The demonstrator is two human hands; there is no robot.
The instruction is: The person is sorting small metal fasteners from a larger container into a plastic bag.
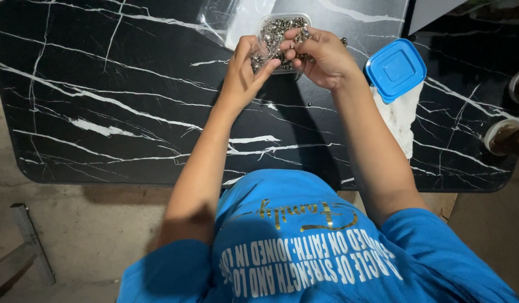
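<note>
Both hands (245, 70) (321, 56) pinch metal bits over tub (282, 25).

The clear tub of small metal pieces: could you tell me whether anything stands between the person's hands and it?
Nothing visible does. Both the left hand and the right hand are already at the clear tub, handling its small metal pieces. The blue lid lies off to the side.
</note>
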